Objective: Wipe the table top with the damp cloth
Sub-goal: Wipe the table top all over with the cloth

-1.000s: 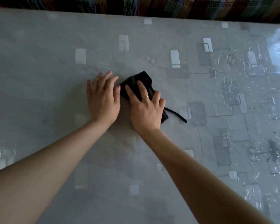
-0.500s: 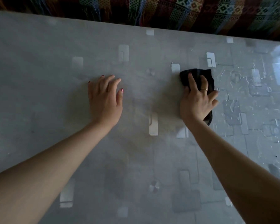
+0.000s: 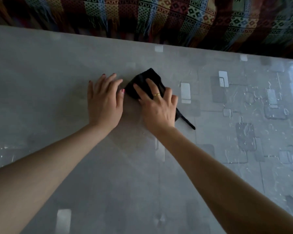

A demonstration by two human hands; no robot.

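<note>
Cloth [image 3: 145, 81] lies pressed under the right hand [image 3: 156, 107], fingers straight, no clenched grip; left hand [image 3: 104, 102] flat.

Two hands on a grey table top, one pressing a black cloth.

The right hand [image 3: 156, 109] lies flat, fingers spread, on the cloth [image 3: 143, 83]; the left hand [image 3: 104, 102] rests palm-down just beside it on the table [image 3: 57, 81]. A patterned blanket [image 3: 176, 19] hangs beyond.

Two hands and a cloth on the table top

The cloth [image 3: 146, 82] lies under the right hand's fingers [image 3: 150, 85], just right of the left hand's fingertips [image 3: 118, 81], on the table top [image 3: 57, 65].
</note>
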